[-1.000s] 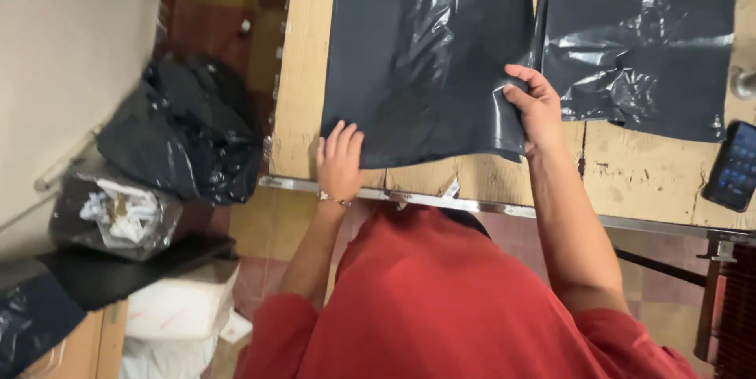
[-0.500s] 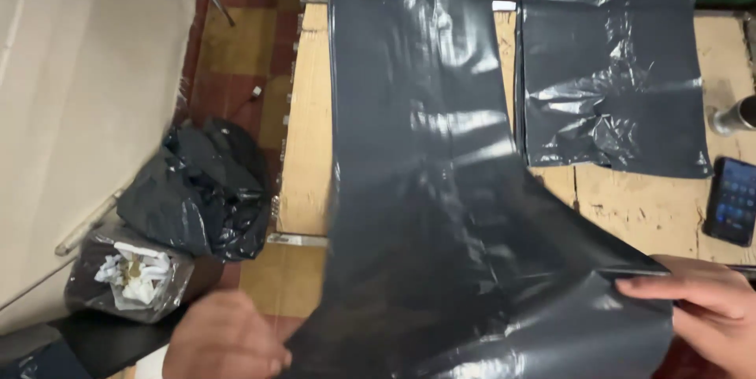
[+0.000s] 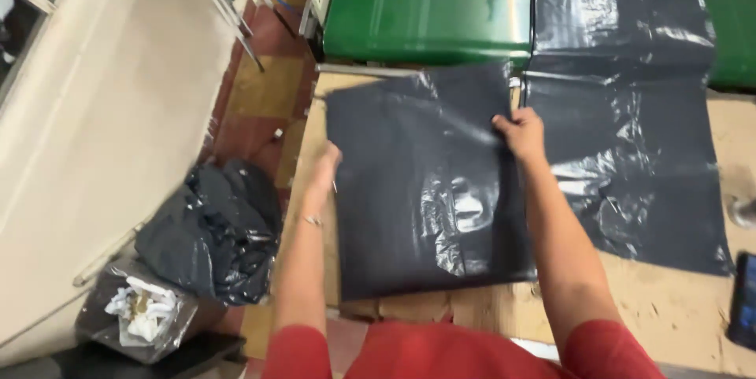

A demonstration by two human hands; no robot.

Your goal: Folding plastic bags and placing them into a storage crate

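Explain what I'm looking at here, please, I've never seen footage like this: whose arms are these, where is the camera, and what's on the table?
There is no machine: the camera sits on a person's head and looks down at their own two bare arms in red sleeves. The left hand rests at the left edge of a folded black plastic bag, and the right hand presses its upper right corner. The bag lies on a worn wooden table. Beside it lies a second black plastic sheet, reaching onto a green surface. A phone lies at the right edge. On the floor sit a crumpled black bag and a waste bin.
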